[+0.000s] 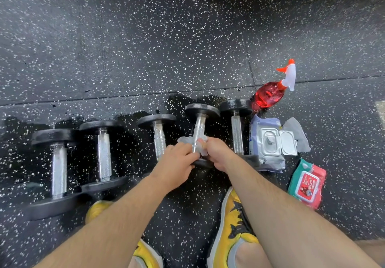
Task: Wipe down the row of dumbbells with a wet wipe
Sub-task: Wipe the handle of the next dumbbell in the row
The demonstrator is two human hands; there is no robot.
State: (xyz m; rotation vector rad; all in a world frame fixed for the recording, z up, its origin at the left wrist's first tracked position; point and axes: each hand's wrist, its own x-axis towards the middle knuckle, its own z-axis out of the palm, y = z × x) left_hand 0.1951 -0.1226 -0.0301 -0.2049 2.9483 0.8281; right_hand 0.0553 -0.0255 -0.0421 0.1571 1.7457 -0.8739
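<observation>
at the bottom of the frame two yellow sneakers (235, 222) are standing on the black speckled rubber floor (145, 49). just above, at centre, the left hand (175, 161) and right hand (216, 153) are both closing their fingers around a crumpled white wet wipe (187, 141), wrapping it on the knurled steel handle of the fourth black dumbbell (201, 111) in the row. next, probably, sliding up that handle; the neighbouring dumbbells are crowding both sides, while the floor beyond is lying open.

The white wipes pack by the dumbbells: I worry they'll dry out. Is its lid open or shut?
Open: the white wipes pack has its lid flipped out sideways, baring the dispensing slot.
</observation>
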